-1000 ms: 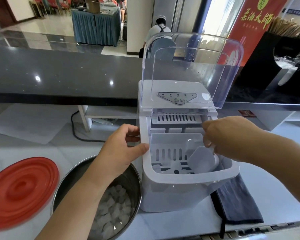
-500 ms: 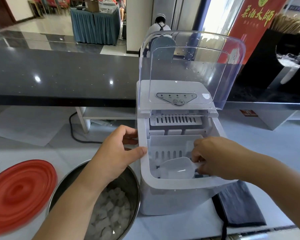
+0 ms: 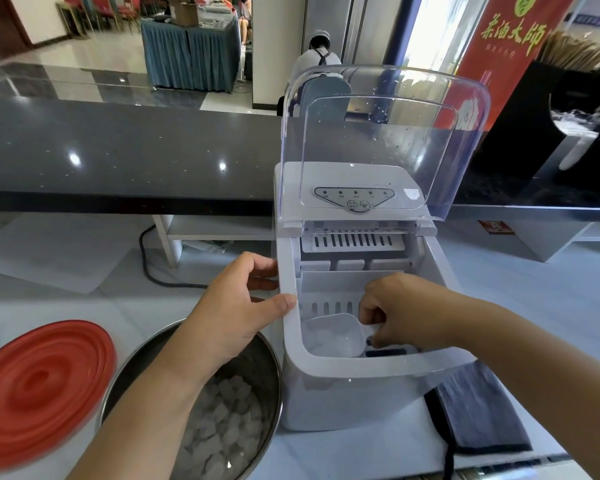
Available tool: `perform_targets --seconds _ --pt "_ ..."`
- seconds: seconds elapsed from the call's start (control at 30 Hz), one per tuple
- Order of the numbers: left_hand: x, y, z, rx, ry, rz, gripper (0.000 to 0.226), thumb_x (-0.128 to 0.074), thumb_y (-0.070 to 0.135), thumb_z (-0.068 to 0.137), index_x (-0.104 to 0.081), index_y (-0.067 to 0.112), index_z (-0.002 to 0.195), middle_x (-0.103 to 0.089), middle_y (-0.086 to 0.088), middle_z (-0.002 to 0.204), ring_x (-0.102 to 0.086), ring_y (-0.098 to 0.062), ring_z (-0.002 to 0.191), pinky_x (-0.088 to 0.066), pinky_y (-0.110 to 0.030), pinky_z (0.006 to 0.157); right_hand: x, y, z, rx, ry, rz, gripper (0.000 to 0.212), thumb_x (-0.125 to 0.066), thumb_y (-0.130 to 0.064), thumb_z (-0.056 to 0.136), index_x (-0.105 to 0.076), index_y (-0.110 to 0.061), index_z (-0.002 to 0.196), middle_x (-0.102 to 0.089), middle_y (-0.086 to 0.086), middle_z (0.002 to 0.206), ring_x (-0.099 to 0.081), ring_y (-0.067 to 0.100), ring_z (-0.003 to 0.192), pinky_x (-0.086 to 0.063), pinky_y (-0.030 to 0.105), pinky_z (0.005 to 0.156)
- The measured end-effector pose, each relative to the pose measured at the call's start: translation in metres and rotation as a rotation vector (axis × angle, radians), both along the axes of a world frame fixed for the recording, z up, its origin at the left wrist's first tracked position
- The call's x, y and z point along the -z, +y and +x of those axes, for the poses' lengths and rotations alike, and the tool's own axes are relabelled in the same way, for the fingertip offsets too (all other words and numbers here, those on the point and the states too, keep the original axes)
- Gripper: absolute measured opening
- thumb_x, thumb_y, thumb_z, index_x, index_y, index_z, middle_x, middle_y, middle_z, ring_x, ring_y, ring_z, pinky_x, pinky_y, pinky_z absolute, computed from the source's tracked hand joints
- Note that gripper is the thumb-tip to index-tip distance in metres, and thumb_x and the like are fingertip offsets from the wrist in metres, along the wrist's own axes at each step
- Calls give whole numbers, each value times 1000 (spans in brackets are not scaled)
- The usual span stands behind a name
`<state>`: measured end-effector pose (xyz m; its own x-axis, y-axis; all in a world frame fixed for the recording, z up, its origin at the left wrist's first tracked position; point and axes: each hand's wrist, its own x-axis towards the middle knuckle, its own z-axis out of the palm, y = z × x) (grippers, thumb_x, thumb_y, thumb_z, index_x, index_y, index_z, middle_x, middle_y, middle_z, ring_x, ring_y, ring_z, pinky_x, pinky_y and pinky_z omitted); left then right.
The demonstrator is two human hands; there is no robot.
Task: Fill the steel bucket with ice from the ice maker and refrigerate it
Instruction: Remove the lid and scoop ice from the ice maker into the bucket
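Fingers (image 3: 370, 312) of my right hand (image 3: 406, 313) pinch the scoop (image 3: 336, 336) handle inside the ice maker (image 3: 326, 403); my left hand (image 3: 236, 317) grips its rim at 9 o'clock. I'd dig low, lift level, then tip into the part-filled steel bucket (image 3: 274, 368) at 8 o'clock from the ice maker

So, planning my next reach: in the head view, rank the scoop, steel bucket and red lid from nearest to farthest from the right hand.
1. Scoop, held by the right hand.
2. Steel bucket, to its left.
3. Red lid, far left.
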<state>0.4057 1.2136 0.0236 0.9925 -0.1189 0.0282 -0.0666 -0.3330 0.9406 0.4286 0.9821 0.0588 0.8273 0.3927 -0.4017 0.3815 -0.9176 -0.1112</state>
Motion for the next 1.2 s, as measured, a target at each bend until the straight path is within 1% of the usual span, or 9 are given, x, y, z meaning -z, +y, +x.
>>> perform_targets --seconds 0.17,0.3,0.4,0.57,0.7,0.87,0.97,1.1,1.2 --pt "-1 0 -1 9 -5 3 34 -74 24 77 -53 34 101 -64 16 105 -59 2 100 -44 -20 88 -2 -5 -1 8 -45 59 13 -70 -24 76 -59 -30 78 -60 -10 86 -55 13 78 -46 20 67" --pt "0 0 -2 6 -13 -5 32 -74 23 76 -53 34 99 -64 17 103 -59 4 99 -44 -20 88 -11 -11 -4 74 -58 101 21 -73 -24 77 -54 -34 75 -58 -12 80 -56 9 73 -46 17 63" --pt "1 -1 -2 -2 -14 -22 32 -74 22 76 -53 35 98 -64 16 103 -59 2 100 -43 -22 90 -17 -13 -8 124 -72 152 11 -72 -20 80 -61 -21 78 -61 -6 77 -55 5 58 -49 16 54" --pt "1 -2 -3 -2 -16 -9 32 -73 23 77 -54 34 100 -65 15 104 -59 1 100 -44 -20 88 -16 -14 -9 185 -47 185 10 -71 -15 81 -65 -7 83 -66 6 76 -64 15 53 -56 25 54" --pt "1 -2 -5 -3 -24 -7 30 -73 21 79 -54 34 97 -64 16 103 -58 4 98 -42 -15 83 -15 -15 -12 230 -56 238 14 -71 -15 82 -62 -18 72 -64 0 71 -60 9 46 -56 23 53" --pt "0 -3 -9 -17 -35 -1 25 -71 25 81 -53 37 94 -64 19 99 -58 7 94 -42 -12 79 -18 -14 -17 255 -117 245 9 -74 -22 80 -67 -17 76 -65 -1 78 -64 13 60 -55 21 55" --pt "2 0 -11 -18 -47 30 23 -69 30 82 -53 41 94 -63 20 99 -59 3 95 -45 -19 83 -25 -13 -23 271 -153 277 4 -73 -14 80 -70 -12 79 -66 2 80 -65 16 59 -56 26 53" --pt "4 11 -13 -57 -61 20 20 -67 23 85 -60 30 102 -66 14 98 -61 -1 94 -48 -23 86 -38 -8 -32 276 -199 285 2 -73 -14 80 -71 -13 81 -64 0 79 -64 14 58 -56 24 54" --pt "2 25 -15 -96 -89 -39 14 -65 18 86 -63 30 93 -68 10 89 -62 -3 86 -46 -19 78 -48 -4 -38 287 -227 305 6 -74 -14 79 -71 -12 83 -57 -2 84 -61 14 58 -57 25 54"
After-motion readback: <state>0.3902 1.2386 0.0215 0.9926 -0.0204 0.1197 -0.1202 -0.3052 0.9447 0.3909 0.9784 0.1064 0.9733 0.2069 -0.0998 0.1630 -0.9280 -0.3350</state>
